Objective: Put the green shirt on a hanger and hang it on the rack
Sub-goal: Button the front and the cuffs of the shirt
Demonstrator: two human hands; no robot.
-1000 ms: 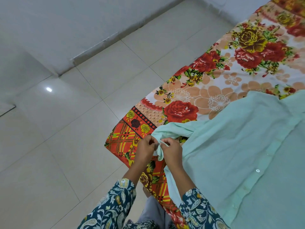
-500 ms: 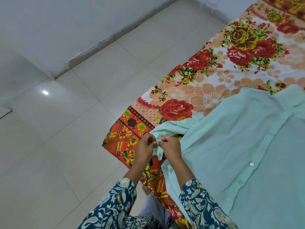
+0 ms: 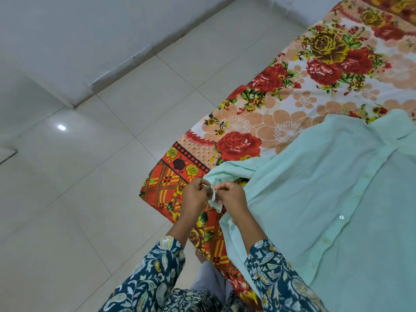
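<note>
The pale green shirt (image 3: pixel 326 199) lies spread flat on a floral bed sheet (image 3: pixel 281 104), button placket up, collar toward the far right. One sleeve runs left to its cuff (image 3: pixel 213 194) near the bed's corner. My left hand (image 3: pixel 194 195) and my right hand (image 3: pixel 231 198) both pinch that cuff, fingertips close together at the cuff opening. No hanger or rack is in view.
The bed's corner (image 3: pixel 153 194) with a red and yellow plaid border hangs over a pale tiled floor (image 3: pixel 90 176). A grey wall base (image 3: pixel 126 61) runs across the upper left. My patterned blue sleeves fill the lower middle.
The view has drifted slightly, showing more of the shirt's collar. Both hands stay pinched on the sleeve cuff, fingers shifting a little.
</note>
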